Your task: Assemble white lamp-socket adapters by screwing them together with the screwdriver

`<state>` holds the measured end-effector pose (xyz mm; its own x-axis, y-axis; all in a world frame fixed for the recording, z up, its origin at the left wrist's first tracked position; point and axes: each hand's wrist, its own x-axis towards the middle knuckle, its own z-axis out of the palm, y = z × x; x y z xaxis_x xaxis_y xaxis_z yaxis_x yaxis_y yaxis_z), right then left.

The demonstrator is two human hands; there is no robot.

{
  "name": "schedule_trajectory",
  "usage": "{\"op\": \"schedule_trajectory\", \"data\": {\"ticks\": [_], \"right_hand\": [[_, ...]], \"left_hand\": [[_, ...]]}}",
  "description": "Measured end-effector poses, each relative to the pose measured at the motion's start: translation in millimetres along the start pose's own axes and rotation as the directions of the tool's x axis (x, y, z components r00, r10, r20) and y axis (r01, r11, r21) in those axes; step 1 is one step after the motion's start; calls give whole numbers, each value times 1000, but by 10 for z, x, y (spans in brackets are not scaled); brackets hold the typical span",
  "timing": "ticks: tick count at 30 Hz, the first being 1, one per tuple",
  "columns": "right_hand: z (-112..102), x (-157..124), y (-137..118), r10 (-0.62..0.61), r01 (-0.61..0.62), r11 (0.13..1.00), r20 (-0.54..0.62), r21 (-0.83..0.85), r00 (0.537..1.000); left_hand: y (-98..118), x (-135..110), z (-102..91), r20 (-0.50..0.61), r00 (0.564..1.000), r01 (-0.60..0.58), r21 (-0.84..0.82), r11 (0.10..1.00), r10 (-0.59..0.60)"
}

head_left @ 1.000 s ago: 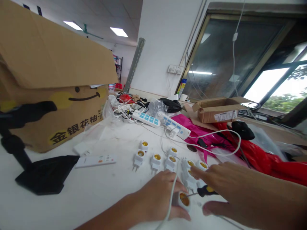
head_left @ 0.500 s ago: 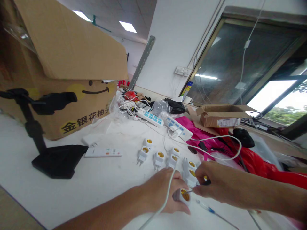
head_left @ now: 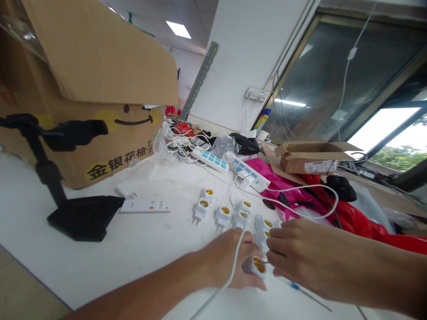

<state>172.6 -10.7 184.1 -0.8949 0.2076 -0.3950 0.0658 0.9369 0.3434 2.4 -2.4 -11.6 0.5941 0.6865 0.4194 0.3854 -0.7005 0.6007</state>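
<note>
A black stand occupies the far L of a white worktable, its base at the end of a white remote control, both well apart from the hands. Farther R, white plug-in lamp-holder adapters w/ gold-coloured screw sockets sit in small groups, the last partly hidden by fingers; a careless nudge could prob. scatter them. A pale cable crosses the view over the L hand; whether it touches skin is unclear, but a snag there could poss. tug the grip off line. That hand is closed round one more adapter, the held adapter, near the table's front, thumb on the near side, socket facing up and toward the camera. A thin metal shaft, prob. a screwdriver's, meets its gold mouth at a shallow angle; w/ too much side force, the tip could skid, scratch the socket or jab the L thumb, b/c it's so near. The R hand is curled tight on that tool, handle hidden, grip details n/a. Partly under it lies a blue-handled tool, which a wrist sweep could roll away.
</note>
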Motion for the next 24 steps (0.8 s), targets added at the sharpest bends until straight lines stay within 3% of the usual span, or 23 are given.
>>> {"op": "schedule_trajectory", "data": {"ticks": [3, 6, 8, 10, 12, 16, 21, 24], "right_hand": [[-7, 43, 5, 217, -237, 953, 119, 190, 969], [-38, 131, 12, 496, -557, 777, 260, 293, 829], [-47, 175, 35, 573, -662, 681, 336, 313, 748], [-35, 175, 69, 585, -689, 645, 366, 331, 724], [-12, 129, 104, 551, -664, 661, 373, 351, 746], [5, 10, 136, 408, -525, 769, 352, 364, 842], [-47, 25, 106, 220, -256, 936, 164, 242, 962], [-69, 70, 97, 148, -176, 951, 124, 253, 981]], "left_hand": [[3, -16, -5, -16, 1000, -13, -3, 1000, 13], [15, -28, -32, -5, 1000, -22, 24, 999, 22], [11, -30, -44, -7, 1000, -28, 34, 999, 28], [-9, -30, -36, -22, 999, -45, 18, 999, 46], [-41, -30, -8, -50, 996, -70, 0, 998, 70], [-82, -28, 47, -98, 990, -105, 8, 994, 106], [-34, -29, 13, -81, 992, -90, 30, 996, 92], [-10, -34, -20, -66, 995, -78, 25, 997, 80]]}}
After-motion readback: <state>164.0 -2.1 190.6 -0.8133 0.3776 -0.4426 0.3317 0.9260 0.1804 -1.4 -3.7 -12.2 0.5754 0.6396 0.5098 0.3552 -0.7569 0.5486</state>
